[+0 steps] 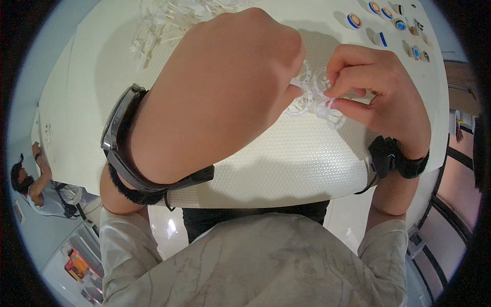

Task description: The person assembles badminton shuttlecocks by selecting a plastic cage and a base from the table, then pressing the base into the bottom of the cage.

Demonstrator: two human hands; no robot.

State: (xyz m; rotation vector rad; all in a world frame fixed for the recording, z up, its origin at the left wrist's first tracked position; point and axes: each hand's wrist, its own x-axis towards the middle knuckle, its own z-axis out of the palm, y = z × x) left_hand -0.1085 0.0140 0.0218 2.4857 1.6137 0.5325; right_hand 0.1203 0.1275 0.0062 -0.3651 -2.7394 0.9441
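Both hands (pixel 250 59) (pixel 388 84) hold the white openwork piece (pixel 307 100) between them.

White openwork piece (pixel 308 93), thin looped struts, partly hidden, between left hand (pixel 250 51) and right hand (pixel 383 79)

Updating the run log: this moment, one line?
left hand: at white openwork piece, grip hidden | right hand: pinching it | upper left: white strips | upper right: round pieces
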